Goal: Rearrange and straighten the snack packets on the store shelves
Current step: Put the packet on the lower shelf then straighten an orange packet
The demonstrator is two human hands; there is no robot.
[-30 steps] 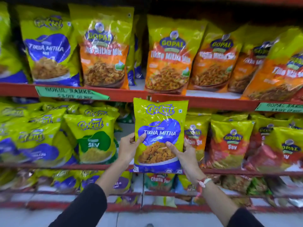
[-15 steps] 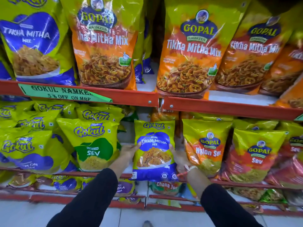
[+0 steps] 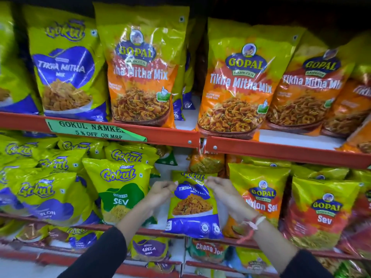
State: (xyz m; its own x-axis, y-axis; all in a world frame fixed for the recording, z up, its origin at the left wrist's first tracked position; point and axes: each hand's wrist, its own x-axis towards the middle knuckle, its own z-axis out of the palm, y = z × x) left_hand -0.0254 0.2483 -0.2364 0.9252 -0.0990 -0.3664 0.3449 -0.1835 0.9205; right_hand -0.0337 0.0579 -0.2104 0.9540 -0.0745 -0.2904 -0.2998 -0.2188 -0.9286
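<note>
Both hands are up at the middle shelf [image 3: 176,234], pinching the top corners of a small Gokul Tikha Mitha packet [image 3: 192,205]: left hand [image 3: 160,192] w/ fingers closed on the upper left corner, right hand [image 3: 222,192] closed on the upper right. The packet stands upright at the shelf's front edge, its blue bottom overhanging the red lip, in the gap btwn the Gokul Sev packet [image 3: 118,193] on its left and the Gopal Nylon Sev packet [image 3: 259,199] on its right, just beside both. Behind it, an orange packet [image 3: 206,163] sits further back. The upper shelf [image 3: 180,138] carries big bags along its front edge: a Gokul Tikha Mitha Mix bag [image 3: 64,71] toward the left end, then a Gopal Tikha Mitha Mix bag [image 3: 140,77], a gap, and more of the same. A green label [image 3: 90,130] reading "Gokul Namkeen 5 % off on MRP" is stuck to that shelf's front edge. The right wrist wears a thread band [image 3: 255,222]; black sleeves on both arms.
</note>
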